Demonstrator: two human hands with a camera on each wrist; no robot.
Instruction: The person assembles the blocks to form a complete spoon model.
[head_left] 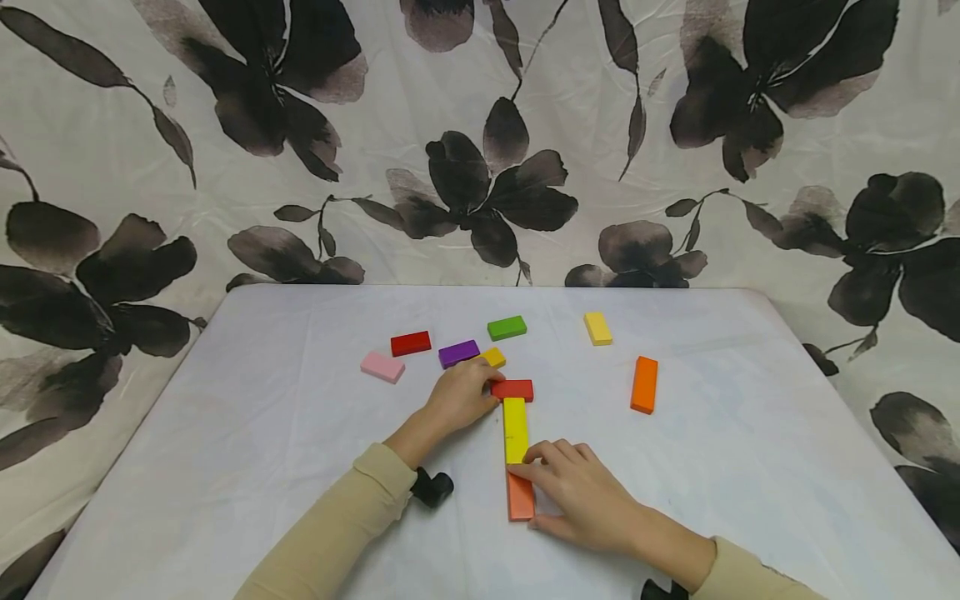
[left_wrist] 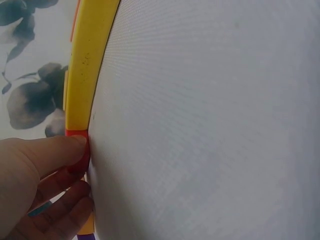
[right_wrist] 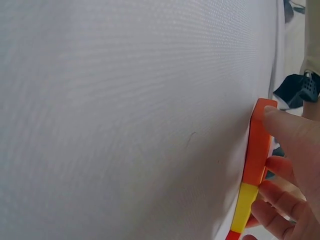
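Note:
A red block [head_left: 513,390] lies crosswise at the far end of a yellow block [head_left: 515,429], and an orange block [head_left: 521,497] continues the column toward me. My left hand [head_left: 461,394] pinches the red block's left end; in the left wrist view its thumb [left_wrist: 62,150] presses on the red side. My right hand [head_left: 581,492] holds the orange block from the right, the thumb at its near end and the index finger over the joint with the yellow one. Just beyond my left fingers, a smaller yellow block [head_left: 492,357] is partly covered by that hand.
Loose blocks lie farther back: purple [head_left: 458,353], red [head_left: 410,343], pink [head_left: 382,367] and green [head_left: 507,327]. Toward the right are a yellow block [head_left: 597,328] and an orange block [head_left: 643,385]. The white table [head_left: 262,433] meets a flowered cloth [head_left: 480,250] behind.

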